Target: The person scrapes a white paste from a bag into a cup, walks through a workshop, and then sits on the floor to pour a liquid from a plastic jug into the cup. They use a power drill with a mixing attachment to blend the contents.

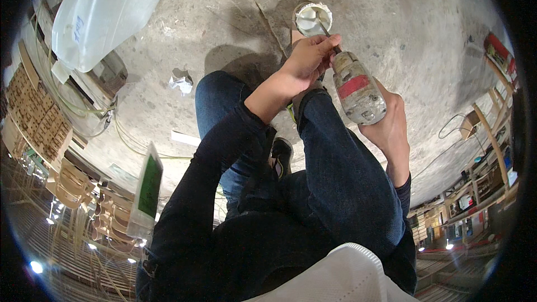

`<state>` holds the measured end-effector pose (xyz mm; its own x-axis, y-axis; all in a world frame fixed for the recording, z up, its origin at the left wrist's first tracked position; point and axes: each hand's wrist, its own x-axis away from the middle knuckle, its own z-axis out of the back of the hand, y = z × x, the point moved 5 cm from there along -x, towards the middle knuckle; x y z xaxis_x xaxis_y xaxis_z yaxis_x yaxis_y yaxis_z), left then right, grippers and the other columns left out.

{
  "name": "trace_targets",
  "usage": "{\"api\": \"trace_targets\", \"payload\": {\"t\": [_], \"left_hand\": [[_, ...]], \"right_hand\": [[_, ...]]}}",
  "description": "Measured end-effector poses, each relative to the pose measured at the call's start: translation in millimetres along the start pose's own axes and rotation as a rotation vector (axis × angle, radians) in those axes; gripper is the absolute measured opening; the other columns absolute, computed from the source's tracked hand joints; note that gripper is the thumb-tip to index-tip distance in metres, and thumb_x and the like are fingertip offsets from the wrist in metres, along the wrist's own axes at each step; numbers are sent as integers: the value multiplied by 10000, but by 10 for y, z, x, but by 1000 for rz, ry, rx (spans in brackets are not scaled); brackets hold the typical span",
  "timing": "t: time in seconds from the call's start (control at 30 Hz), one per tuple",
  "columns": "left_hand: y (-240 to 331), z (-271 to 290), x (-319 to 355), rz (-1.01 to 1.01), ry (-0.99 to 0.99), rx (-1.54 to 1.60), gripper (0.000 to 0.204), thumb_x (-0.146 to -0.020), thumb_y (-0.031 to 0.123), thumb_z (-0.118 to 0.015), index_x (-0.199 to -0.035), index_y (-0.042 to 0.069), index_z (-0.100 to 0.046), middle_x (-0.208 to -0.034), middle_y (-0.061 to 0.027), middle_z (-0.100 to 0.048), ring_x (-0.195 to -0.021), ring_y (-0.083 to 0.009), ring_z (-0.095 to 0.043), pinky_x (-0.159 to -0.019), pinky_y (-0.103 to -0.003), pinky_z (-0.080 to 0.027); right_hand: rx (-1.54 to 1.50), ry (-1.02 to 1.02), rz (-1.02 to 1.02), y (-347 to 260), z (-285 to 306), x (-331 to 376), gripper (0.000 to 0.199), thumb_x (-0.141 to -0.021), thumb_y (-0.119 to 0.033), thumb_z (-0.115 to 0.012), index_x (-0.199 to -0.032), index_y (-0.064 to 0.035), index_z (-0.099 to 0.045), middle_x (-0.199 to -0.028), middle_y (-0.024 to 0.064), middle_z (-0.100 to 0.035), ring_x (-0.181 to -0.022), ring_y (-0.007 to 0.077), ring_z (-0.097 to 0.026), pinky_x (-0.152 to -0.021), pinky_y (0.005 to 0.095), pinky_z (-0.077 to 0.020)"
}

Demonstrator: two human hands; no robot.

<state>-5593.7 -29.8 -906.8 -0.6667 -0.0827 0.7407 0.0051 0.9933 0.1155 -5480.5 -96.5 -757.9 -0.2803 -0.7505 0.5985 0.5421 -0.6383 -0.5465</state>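
Observation:
My right hand (389,126) grips a scuffed, grey, bottle-shaped body (362,100) with a red band from behind; its exact kind is unclear. A thin dark rod (323,26) extends from its narrow end into a small round tub (329,18), whose inside and rim are coated in white. With thumb and fingers closed, my left hand (306,59) pinches the rod close to where it meets the grey body. The tub is tilted, its opening turned to the right. What it rests on is partly hidden behind my left hand.
Concrete floor (414,17) surrounds my bent legs. A large translucent plastic container (106,11) stands at far left, and crumpled white scrap (180,83) lies nearby. Hoses (126,140) trail along the left. Stacked wooden parts (36,112) line the left side; a wooden rack (492,145) stands right.

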Motion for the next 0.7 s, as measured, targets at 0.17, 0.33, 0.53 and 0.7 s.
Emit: {"api": "trace_targets", "payload": {"t": [0.17, 0.33, 0.53, 0.7], "left_hand": [[-21, 16, -35, 27, -23, 45, 255, -962, 275, -592, -1065, 41, -595, -896, -18, -612, -839, -125, -603, -757, -278, -506], [22, 152, 247, 24, -102, 37, 291, -988, 280, -535, -1130, 31, -589, -881, -11, -579, -724, -104, -512, -653, -258, -441], [300, 823, 898, 59, -41, -124, 336, -993, 215, -510, -1254, 8, -544, -915, -4, -566, -685, -78, -456, -613, -212, -400], [229, 1380, 959, 66, -19, 68, 274, -981, 154, -520, -1216, 14, -509, -858, 5, -531, -693, -68, -470, -614, -198, -420]], "right_hand": [[70, 59, -22, -37, 19, 10, 409, -618, -62, -750, -1001, 32, -642, -805, 220, -674, -800, 376, -678, -698, 384, -526], [-83, 24, -57, 20, -81, 13, 419, -593, -31, -744, -993, 29, -635, -808, 229, -670, -811, 395, -670, -686, 392, -531], [-68, 7, 72, 93, -214, 24, 548, -590, -20, -755, -1106, 62, -592, -865, 267, -657, -840, 420, -657, -705, 414, -534], [-7, -25, 59, -32, -178, 15, 574, -597, -27, -773, -1122, 64, -561, -862, 276, -647, -833, 433, -651, -695, 437, -531]]}}
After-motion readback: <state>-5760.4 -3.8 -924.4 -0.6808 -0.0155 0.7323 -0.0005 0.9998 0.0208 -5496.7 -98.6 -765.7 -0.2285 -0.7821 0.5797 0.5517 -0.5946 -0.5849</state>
